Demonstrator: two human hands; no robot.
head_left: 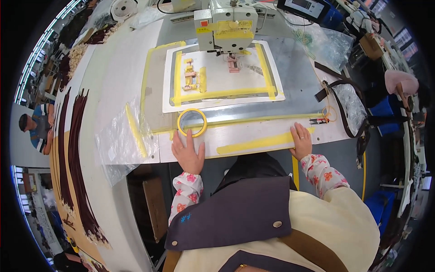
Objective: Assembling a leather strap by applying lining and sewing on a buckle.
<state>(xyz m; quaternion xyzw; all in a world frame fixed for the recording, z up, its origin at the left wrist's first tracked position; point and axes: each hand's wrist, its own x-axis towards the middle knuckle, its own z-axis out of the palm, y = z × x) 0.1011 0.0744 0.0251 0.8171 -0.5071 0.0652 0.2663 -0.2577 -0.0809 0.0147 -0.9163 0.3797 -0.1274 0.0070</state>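
Observation:
My left hand (188,155) lies at the table's near edge with its fingers stretched out. Its fingertips reach the near rim of a yellow tape roll (205,123); whether they press on it I cannot tell. Toward the right, my right hand (302,140) rests on the same edge, fingers extended and nothing in it. Beside its fingertips runs a yellow tape strip (253,143) stuck along the edge. Small thread snips (319,121) lie just beyond that hand. Farther back, a white template plate (222,100) bordered in yellow tape sits under the sewing machine head (231,31).
Clear plastic sheeting (120,140) lies left of my left hand. Long dark maroon straps (79,154) cover the left table. Dark belts (346,106) and a plastic bag (351,102) are at the right. One person (38,129) is at far left, another (401,86) at far right.

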